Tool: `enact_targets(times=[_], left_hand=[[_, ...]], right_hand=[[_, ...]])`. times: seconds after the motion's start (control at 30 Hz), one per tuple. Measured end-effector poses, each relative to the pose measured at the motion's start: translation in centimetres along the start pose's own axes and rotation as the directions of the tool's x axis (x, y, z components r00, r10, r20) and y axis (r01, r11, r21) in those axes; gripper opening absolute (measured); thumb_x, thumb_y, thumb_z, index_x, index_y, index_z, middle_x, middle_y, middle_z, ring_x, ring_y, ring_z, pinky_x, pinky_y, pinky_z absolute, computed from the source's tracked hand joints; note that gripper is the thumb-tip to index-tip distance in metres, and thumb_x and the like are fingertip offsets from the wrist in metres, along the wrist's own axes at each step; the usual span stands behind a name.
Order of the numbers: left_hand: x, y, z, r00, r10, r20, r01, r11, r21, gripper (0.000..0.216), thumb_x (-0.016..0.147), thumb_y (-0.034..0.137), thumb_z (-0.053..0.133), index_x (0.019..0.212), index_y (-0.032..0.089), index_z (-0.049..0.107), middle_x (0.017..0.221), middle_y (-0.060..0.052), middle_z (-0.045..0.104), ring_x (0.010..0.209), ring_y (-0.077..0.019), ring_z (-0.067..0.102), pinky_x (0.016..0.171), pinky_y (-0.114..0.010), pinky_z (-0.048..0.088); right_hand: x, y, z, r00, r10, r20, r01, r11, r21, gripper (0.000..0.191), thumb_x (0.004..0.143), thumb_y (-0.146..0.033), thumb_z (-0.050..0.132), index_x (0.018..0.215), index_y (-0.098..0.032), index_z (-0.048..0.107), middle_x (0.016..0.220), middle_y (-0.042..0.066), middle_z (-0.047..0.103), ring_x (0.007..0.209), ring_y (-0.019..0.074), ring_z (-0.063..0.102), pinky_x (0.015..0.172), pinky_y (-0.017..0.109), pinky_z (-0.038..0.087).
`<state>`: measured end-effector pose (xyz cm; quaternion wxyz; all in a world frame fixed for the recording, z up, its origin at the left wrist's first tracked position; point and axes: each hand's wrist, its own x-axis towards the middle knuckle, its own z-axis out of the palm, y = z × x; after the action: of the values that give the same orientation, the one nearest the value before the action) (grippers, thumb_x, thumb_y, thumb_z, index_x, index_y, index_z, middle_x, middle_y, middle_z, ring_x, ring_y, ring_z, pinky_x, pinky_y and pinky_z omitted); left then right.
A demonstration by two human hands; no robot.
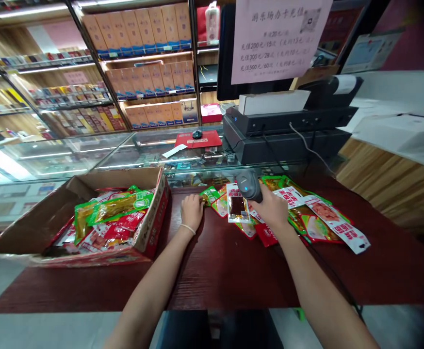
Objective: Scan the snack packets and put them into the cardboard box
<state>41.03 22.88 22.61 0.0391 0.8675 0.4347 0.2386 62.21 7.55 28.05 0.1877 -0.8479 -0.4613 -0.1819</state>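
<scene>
My right hand (275, 211) is wrapped round the handle of a dark grey barcode scanner (247, 184), its head showing a small blue light. Under and beside the scanner lie snack packets; one with a white border and dark window (238, 208) is just left of it. My left hand (192, 212), with a band at the wrist, rests on the dark red tabletop. Its curled fingers pinch the end of a green snack packet (208, 195). More white, green and red packets (321, 220) overlap to the right of my right hand.
An open cardboard box (157, 218) with several snack packets stands at left. Behind are a glass counter (142, 155), a mouse (197, 134) on a red mat, and a black cash drawer (288, 143) under a monitor with a pink sign (270, 53). A cable trails at right.
</scene>
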Motion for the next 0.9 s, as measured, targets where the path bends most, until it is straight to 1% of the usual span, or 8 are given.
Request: enact_targets(times=[0.13, 0.2, 0.3, 0.37, 0.47, 0.53, 0.67, 0.9], left_hand=[[-0.4, -0.5, -0.9, 0.989, -0.051, -0.137, 0.009, 0.957, -0.29, 0.012, 0.09, 0.024, 0.053, 0.094, 0.02, 0.064, 0.097, -0.01, 0.065, 0.098, -0.0256, 0.056, 0.088, -0.038, 0.038], [-0.1, -0.3, -1.1, 0.969, -0.137, -0.206, 0.002, 0.837, -0.547, 0.012, 0.089, 0.025, 0.055, 0.093, 0.021, 0.065, 0.096, -0.009, 0.066, 0.097, -0.0236, 0.058, 0.09, -0.036, 0.04], [0.5, 0.3, -1.1, 0.928, -0.334, -0.164, -0.003, 0.434, -0.901, 0.012, 0.086, 0.027, 0.061, 0.096, 0.021, 0.065, 0.096, -0.006, 0.067, 0.094, -0.019, 0.06, 0.09, -0.03, 0.043], [0.8, 0.6, -1.1, 0.916, -0.4, 0.013, 0.044, 0.07, -0.997, 0.02, 0.083, 0.029, 0.065, 0.102, 0.022, 0.062, 0.097, -0.003, 0.067, 0.091, -0.0163, 0.062, 0.088, -0.028, 0.046], [1.0, 0.5, -1.4, 0.894, -0.266, 0.361, 0.238, -0.401, -0.885, 0.03, 0.082, 0.036, 0.066, 0.108, 0.022, 0.06, 0.096, -0.001, 0.068, 0.082, -0.0158, 0.065, 0.086, -0.031, 0.05], [0.9, 0.3, -1.7, 0.859, -0.106, 0.5, 0.365, -0.559, -0.745, 0.036, 0.084, 0.046, 0.062, 0.107, 0.019, 0.062, 0.096, -0.005, 0.07, 0.082, -0.0187, 0.067, 0.086, -0.036, 0.052], [0.3, 0.4, -2.1, 0.863, 0.04, 0.504, 0.421, -0.61, -0.671, 0.051, 0.081, 0.058, 0.061, 0.112, 0.018, 0.062, 0.108, -0.009, 0.069, 0.096, -0.0243, 0.067, 0.094, -0.042, 0.05], [0.6, 1.3, -0.7, 0.931, -0.236, 0.278, 0.169, -0.395, -0.903, 0.05, 0.067, 0.021, 0.081, 0.112, 0.022, 0.059, 0.112, -0.004, 0.069, 0.099, -0.0202, 0.066, 0.1, -0.042, 0.046]], right_hand=[[-0.2, -0.2, 0.4, 0.997, -0.009, -0.073, 0.01, 1.0, 0.013, 0.042, 0.079, -0.047, 0.057, 0.109, -0.018, 0.063, 0.074, 0.008, 0.07, 0.068, 0.0252, 0.062, 0.06, 0.03, 0.029], [-0.3, -0.1, 0.5, 0.995, -0.011, -0.098, 0.013, 1.0, 0.023, 0.041, 0.079, -0.048, 0.056, 0.107, -0.018, 0.063, 0.074, 0.009, 0.07, 0.067, 0.0252, 0.062, 0.059, 0.03, 0.028], [-0.3, 0.0, 0.6, 0.995, -0.001, -0.102, 0.003, 1.0, 0.024, 0.039, 0.079, -0.048, 0.056, 0.103, -0.018, 0.064, 0.073, 0.009, 0.07, 0.065, 0.0246, 0.061, 0.058, 0.03, 0.027], [-0.3, 0.0, 0.5, 0.995, 0.011, -0.102, -0.009, 1.0, 0.023, 0.038, 0.079, -0.048, 0.056, 0.101, -0.018, 0.064, 0.071, 0.009, 0.07, 0.063, 0.0241, 0.061, 0.057, 0.03, 0.027], [-0.4, -0.1, 0.6, 0.994, 0.007, -0.112, -0.004, 1.0, 0.031, 0.037, 0.079, -0.048, 0.056, 0.099, -0.018, 0.064, 0.069, 0.008, 0.069, 0.062, 0.0237, 0.06, 0.057, 0.029, 0.027], [-0.4, -0.2, 0.7, 0.993, -0.007, -0.12, 0.011, 0.999, 0.037, 0.036, 0.079, -0.048, 0.056, 0.099, -0.019, 0.064, 0.069, 0.008, 0.068, 0.063, 0.0235, 0.06, 0.057, 0.029, 0.027], [-0.5, -0.3, 0.7, 0.993, -0.023, -0.118, 0.028, 0.999, 0.038, 0.038, 0.078, -0.047, 0.058, 0.102, -0.019, 0.064, 0.07, 0.007, 0.069, 0.064, 0.024, 0.06, 0.057, 0.03, 0.027], [-0.6, -0.4, 0.7, 0.993, -0.073, -0.097, 0.077, 0.996, 0.039, 0.038, 0.078, -0.044, 0.057, 0.105, -0.019, 0.064, 0.072, 0.007, 0.07, 0.064, 0.0247, 0.062, 0.058, 0.03, 0.031]])
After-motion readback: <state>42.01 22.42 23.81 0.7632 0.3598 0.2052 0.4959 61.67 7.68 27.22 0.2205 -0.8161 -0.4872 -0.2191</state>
